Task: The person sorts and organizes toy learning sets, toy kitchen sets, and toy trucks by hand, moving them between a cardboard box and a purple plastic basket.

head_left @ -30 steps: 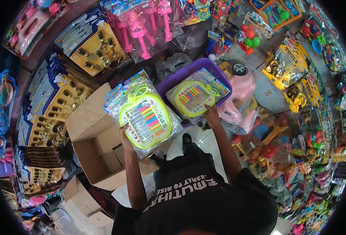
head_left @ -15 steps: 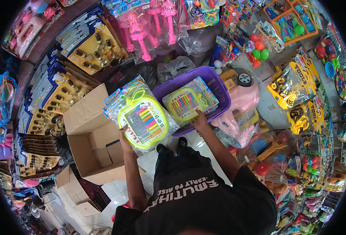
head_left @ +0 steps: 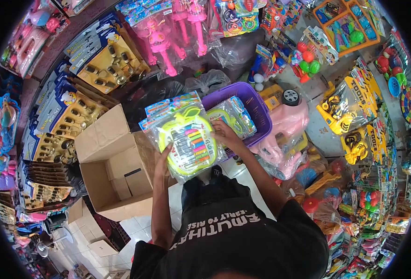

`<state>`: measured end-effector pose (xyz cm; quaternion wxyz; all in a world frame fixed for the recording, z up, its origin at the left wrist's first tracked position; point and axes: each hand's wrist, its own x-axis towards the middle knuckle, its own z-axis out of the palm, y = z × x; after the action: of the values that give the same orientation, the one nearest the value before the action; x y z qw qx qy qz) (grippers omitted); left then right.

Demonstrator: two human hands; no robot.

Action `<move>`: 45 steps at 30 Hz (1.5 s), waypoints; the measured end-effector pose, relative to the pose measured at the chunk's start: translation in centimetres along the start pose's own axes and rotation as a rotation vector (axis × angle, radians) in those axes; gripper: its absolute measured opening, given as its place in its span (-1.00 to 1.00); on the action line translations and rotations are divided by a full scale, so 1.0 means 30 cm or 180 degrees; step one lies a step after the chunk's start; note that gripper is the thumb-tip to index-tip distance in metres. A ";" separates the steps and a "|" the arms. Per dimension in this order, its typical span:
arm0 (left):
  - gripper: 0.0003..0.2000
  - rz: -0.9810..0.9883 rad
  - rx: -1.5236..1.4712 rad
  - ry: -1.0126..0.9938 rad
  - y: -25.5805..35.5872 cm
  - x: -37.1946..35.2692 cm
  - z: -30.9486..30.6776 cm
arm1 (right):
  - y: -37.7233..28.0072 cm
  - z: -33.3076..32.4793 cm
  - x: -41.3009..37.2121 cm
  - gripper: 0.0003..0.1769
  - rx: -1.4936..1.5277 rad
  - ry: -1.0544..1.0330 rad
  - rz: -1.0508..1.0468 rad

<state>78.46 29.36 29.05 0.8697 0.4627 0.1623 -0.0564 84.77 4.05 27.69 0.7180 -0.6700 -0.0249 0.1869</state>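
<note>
A bagged abacus toy (head_left: 193, 144) with a lime-green apple-shaped frame and rows of coloured beads is held up in front of my body. My left hand (head_left: 162, 160) grips its left edge, thumb on the front. At the opposite edge, my right hand (head_left: 226, 134) is closed on the pack, its fingers partly hidden. Another bagged pack appears to lie behind the held one, its blue printed header showing at the upper left. Just beyond my right hand, a similar apple-shaped toy pack (head_left: 237, 116) lies in a purple basket (head_left: 266, 109), partly covered.
An open cardboard box (head_left: 98, 186) stands to the left, beside hanging kitchen play sets (head_left: 107, 65). On the right are a pink ride-on toy (head_left: 287, 125) and bagged yellow tool sets (head_left: 349, 104). Pink bagged toys (head_left: 163, 39) hang at the top.
The held abacus pack has moved right, overlapping the basket's left side. My right hand has left the pack in the basket and come up to the held pack's right edge.
</note>
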 end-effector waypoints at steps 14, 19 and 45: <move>-0.65 -0.0246 -0.0194 -0.0021 -0.065 0.090 0.072 | 0.046 -0.145 -0.014 -0.63 0.0480 0.0605 -0.0268; -0.67 0.0224 0.0088 0.0142 0.048 0.075 0.076 | 0.032 -0.264 -0.033 -0.66 0.1495 0.1328 -0.0127; -0.65 0.0738 -0.0153 0.0880 0.061 0.056 -0.057 | 0.299 -0.159 -0.083 -0.39 0.3072 0.1426 0.1969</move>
<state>80.11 31.89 29.02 0.8506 0.4607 0.2272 0.1123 81.71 -0.94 19.03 0.8406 -0.2686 0.4096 0.2313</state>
